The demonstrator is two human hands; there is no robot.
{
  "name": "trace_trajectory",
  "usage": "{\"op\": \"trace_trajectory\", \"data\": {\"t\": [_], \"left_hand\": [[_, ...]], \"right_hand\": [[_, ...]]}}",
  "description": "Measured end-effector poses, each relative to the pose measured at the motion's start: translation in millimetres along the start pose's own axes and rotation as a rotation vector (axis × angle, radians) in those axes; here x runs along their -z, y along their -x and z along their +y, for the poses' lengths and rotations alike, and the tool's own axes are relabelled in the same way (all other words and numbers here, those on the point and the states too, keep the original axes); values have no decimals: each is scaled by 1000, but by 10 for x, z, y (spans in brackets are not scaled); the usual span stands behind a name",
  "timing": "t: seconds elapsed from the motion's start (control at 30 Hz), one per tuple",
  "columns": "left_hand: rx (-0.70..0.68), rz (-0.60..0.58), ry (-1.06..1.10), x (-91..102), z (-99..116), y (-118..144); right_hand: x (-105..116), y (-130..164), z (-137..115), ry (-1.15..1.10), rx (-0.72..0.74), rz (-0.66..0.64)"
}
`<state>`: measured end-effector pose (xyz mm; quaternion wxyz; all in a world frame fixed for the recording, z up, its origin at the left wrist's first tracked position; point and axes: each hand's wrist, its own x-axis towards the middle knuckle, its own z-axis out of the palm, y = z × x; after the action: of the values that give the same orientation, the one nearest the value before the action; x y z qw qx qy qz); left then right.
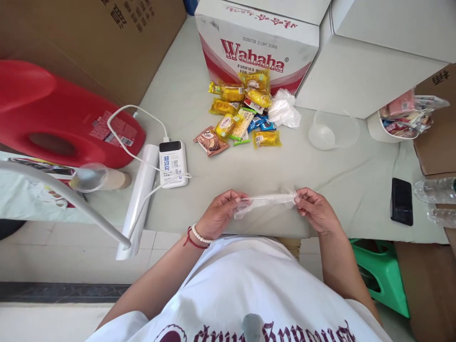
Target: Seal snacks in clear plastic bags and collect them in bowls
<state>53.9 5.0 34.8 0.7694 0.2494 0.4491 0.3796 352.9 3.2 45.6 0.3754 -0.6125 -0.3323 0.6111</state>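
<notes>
My left hand [220, 213] and my right hand [315, 209] hold the two ends of a thin clear plastic bag [265, 202], stretched between them just above the near edge of the cloth-covered table [320, 175]. The left fingers pinch its crumpled end, the right fingertips grip the other end. Beyond my hands lies a pile of small wrapped snacks [242, 114], mostly yellow packets with a brown one at the left. A crumpled clear bag [284, 109] rests beside the pile.
A Wahaha water carton [256, 42] stands behind the snacks, white boxes to its right. A clear plastic cup [333, 130], a bowl of snacks [402, 118], a black phone [401, 201] and bottles lie right. A power bank [173, 164], a white roll and a red container sit left.
</notes>
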Motion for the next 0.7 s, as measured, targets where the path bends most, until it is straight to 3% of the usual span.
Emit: {"op": "trace_trajectory", "data": {"t": [0.1, 0.17, 0.2, 0.3, 0.37, 0.43, 0.53, 0.7], "left_hand": [[-33, 31, -37, -37, 11, 3], [-120, 73, -128, -105, 1, 2], [-175, 84, -190, -150, -5, 6], [-345, 46, -414, -294, -12, 32], [-438, 18, -555, -356, -3, 54], [-500, 67, -608, -357, 20, 66], [-516, 235, -469, -250, 75, 65], [-329, 345, -67, -12, 98, 112]], "right_hand": [[106, 31, 50, 102, 132, 333], [18, 96, 50, 119, 162, 404], [-76, 139, 36, 108, 123, 316], [-485, 244, -42, 61, -22, -134], [-745, 246, -96, 68, 5, -246], [-894, 199, -132, 64, 85, -218], [-886, 112, -150, 15, 152, -155], [-686, 66, -74, -2, 191, -37]]}}
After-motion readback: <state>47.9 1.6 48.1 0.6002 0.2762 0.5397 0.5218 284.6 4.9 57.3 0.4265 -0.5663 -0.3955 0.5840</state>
